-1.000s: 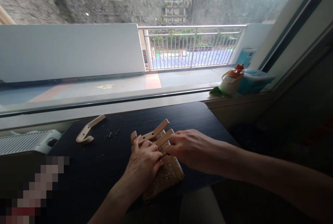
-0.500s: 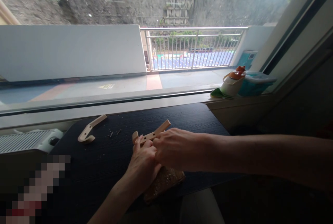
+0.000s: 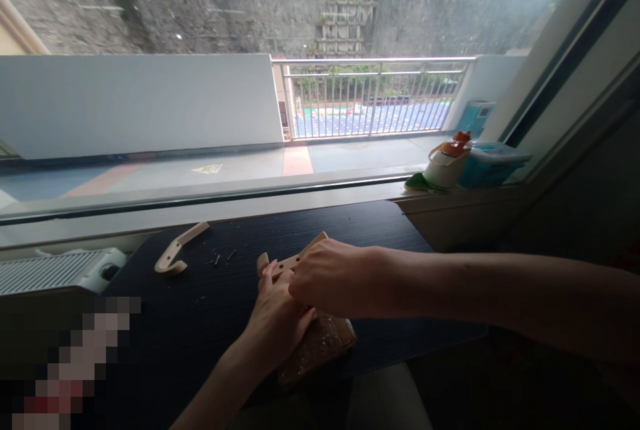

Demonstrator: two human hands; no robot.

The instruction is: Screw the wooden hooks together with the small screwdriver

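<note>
My left hand (image 3: 280, 307) is closed around the near edge of a pale wooden hook (image 3: 287, 265), which has dark holes along its flat middle. My right hand (image 3: 325, 277) is a fist pressed close over the same hook and against my left fingers; what it grips is hidden underneath. Below both hands lies a brown, shiny-wrapped block (image 3: 323, 347), partly covered by my left hand. A second wooden hook (image 3: 169, 257) with holes rests on the dark table to the left. Small screws (image 3: 217, 260) lie between the two hooks.
The dark table (image 3: 360, 220) meets a window sill (image 3: 300, 207). On the sill stand a white bottle with an orange top (image 3: 445, 163), a teal box (image 3: 493, 163) and a green item (image 3: 423, 182). A white radiator (image 3: 60, 270) is at left, beside a blurred patch.
My right fist has turned and shifted slightly left, covering more of the hook's right part. My left hand keeps its hold. The view has moved slightly.
</note>
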